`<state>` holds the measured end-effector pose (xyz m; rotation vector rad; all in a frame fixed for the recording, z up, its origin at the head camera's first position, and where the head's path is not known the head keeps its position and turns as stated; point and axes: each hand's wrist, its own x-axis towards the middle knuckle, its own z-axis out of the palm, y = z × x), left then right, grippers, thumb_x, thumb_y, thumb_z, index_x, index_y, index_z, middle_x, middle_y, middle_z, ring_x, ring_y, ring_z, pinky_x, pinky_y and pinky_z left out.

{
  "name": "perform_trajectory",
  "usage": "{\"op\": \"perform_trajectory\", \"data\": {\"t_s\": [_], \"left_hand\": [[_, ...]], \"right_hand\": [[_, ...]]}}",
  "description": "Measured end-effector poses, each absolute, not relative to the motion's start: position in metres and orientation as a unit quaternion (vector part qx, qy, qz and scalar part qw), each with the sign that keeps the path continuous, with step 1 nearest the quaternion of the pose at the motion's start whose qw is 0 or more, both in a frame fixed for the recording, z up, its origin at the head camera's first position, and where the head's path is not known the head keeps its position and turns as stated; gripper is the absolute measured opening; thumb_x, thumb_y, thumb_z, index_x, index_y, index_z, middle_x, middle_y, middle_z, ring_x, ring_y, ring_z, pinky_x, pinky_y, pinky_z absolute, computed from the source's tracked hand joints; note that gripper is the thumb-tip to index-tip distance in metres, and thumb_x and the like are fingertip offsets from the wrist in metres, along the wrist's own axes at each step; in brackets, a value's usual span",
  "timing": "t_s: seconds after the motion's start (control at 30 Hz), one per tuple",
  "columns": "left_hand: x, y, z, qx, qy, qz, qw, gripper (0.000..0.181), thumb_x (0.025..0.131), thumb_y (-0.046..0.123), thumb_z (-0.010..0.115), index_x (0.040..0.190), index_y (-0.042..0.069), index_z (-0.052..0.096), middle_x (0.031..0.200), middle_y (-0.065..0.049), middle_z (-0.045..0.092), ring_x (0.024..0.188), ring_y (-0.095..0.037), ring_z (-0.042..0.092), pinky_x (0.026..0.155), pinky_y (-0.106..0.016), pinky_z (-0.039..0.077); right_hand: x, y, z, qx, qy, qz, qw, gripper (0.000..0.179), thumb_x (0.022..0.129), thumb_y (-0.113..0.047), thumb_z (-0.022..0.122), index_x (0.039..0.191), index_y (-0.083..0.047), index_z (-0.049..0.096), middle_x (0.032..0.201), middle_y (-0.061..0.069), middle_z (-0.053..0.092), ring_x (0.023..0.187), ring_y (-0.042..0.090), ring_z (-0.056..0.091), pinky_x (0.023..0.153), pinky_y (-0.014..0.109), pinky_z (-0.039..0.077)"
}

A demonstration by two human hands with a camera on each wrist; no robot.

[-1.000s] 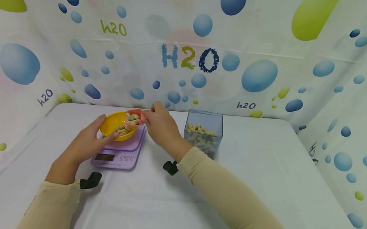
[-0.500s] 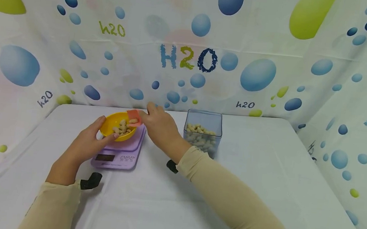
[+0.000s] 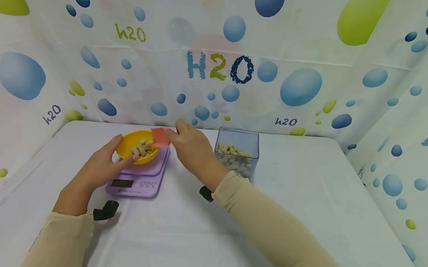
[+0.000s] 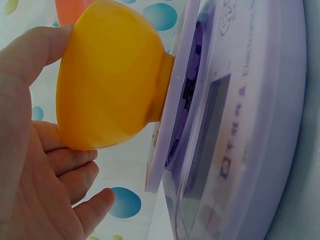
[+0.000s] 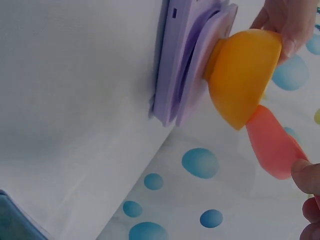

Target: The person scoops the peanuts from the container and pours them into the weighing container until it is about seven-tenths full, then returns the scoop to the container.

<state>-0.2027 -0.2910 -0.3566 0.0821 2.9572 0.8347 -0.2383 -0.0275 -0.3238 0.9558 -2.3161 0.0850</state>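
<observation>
A yellow bowl [image 3: 124, 146] with several unshelled peanuts [image 3: 144, 147] inside sits on the plate of a purple kitchen scale [image 3: 135, 188]. My left hand [image 3: 101, 166] holds the bowl at its rim, thumb on the near side and fingertips beyond; the left wrist view shows the bowl's foot on the scale plate. In my right hand [image 3: 193, 151] is a small orange-pink scoop [image 3: 161, 137], its handle pinched between thumb and fingers. The scoop is tipped at the bowl's right rim, and its underside faces up in the head view. Its inside is hidden.
Right of the right hand stands a clear bluish container [image 3: 237, 152], about half full of peanuts. A white cloth covers the table [image 3: 287, 216], and a curtain [image 3: 217, 100] printed with blue and green drops hangs behind it.
The scoop has tipped over towards the bowl, and its peanuts have fallen in, so the bowl holds more. My left hand has stayed at the bowl's rim.
</observation>
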Motion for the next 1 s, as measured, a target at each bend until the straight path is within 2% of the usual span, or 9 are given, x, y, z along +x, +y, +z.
{"op": "perform_trajectory", "data": {"t_s": [0.1, 0.3, 0.47, 0.6, 0.7, 0.83, 1.0], "left_hand": [[-0.203, -0.290, -0.356, 0.028, 0.961, 0.274, 0.033, 0.100, 0.093, 0.065, 0.048, 0.158, 0.005, 0.002, 0.163, -0.024, 0.007, 0.146, -0.051, 0.014, 0.112, -0.070, 0.019], [-0.203, -0.290, -0.356, 0.026, 0.962, 0.271, 0.031, 0.100, 0.093, 0.066, 0.048, 0.158, 0.006, 0.001, 0.163, -0.024, 0.007, 0.145, -0.051, 0.015, 0.111, -0.071, 0.019], [-0.202, -0.290, -0.355, 0.035, 0.960, 0.278, 0.021, 0.100, 0.094, 0.064, 0.047, 0.158, 0.005, -0.003, 0.163, -0.024, 0.003, 0.147, -0.050, 0.011, 0.113, -0.070, 0.016], [-0.200, -0.286, -0.350, 0.048, 0.959, 0.280, -0.013, 0.097, 0.096, 0.060, 0.049, 0.158, 0.007, -0.004, 0.164, -0.021, -0.002, 0.149, -0.047, 0.006, 0.114, -0.069, 0.014], [-0.199, -0.279, -0.344, 0.062, 0.957, 0.279, -0.040, 0.093, 0.096, 0.057, 0.050, 0.159, 0.011, -0.001, 0.165, -0.016, -0.001, 0.149, -0.046, 0.007, 0.113, -0.070, 0.014], [-0.199, -0.262, -0.337, 0.088, 0.953, 0.285, -0.049, 0.090, 0.096, 0.056, 0.052, 0.160, 0.016, 0.002, 0.167, -0.008, 0.001, 0.150, -0.043, 0.009, 0.115, -0.068, 0.015], [-0.200, -0.232, -0.328, 0.133, 0.947, 0.289, -0.051, 0.087, 0.096, 0.054, 0.054, 0.160, 0.017, 0.008, 0.166, -0.008, 0.008, 0.150, -0.040, 0.015, 0.117, -0.064, 0.017]], "right_hand": [[-0.238, -0.021, -0.320, 0.364, -0.875, 0.048, 0.314, 0.029, 0.099, -0.011, 0.056, 0.124, -0.018, 0.069, 0.095, 0.004, 0.058, 0.074, 0.015, 0.055, 0.062, 0.015, 0.051], [-0.237, -0.001, -0.313, 0.353, -0.873, 0.095, 0.322, 0.024, 0.101, -0.019, 0.057, 0.120, -0.019, 0.070, 0.084, 0.003, 0.052, 0.065, 0.015, 0.046, 0.051, 0.018, 0.039], [-0.238, 0.026, -0.306, 0.329, -0.888, 0.144, 0.287, 0.029, 0.098, -0.029, 0.062, 0.121, -0.014, 0.070, 0.089, 0.003, 0.052, 0.075, 0.016, 0.048, 0.061, 0.020, 0.045], [-0.240, 0.058, -0.297, 0.306, -0.897, 0.188, 0.258, 0.033, 0.097, -0.029, 0.062, 0.124, -0.010, 0.069, 0.094, 0.003, 0.054, 0.084, 0.018, 0.050, 0.070, 0.025, 0.048], [-0.242, 0.085, -0.291, 0.287, -0.903, 0.204, 0.248, 0.033, 0.097, -0.028, 0.063, 0.124, -0.009, 0.069, 0.094, 0.004, 0.053, 0.084, 0.019, 0.049, 0.071, 0.029, 0.046], [-0.245, 0.119, -0.287, 0.271, -0.907, 0.212, 0.243, 0.032, 0.095, -0.026, 0.066, 0.121, -0.008, 0.070, 0.093, 0.009, 0.055, 0.082, 0.023, 0.049, 0.071, 0.033, 0.044], [-0.246, 0.149, -0.285, 0.257, -0.923, 0.187, 0.216, 0.031, 0.096, -0.026, 0.064, 0.120, -0.008, 0.070, 0.093, 0.010, 0.056, 0.085, 0.025, 0.049, 0.072, 0.036, 0.044]]}}
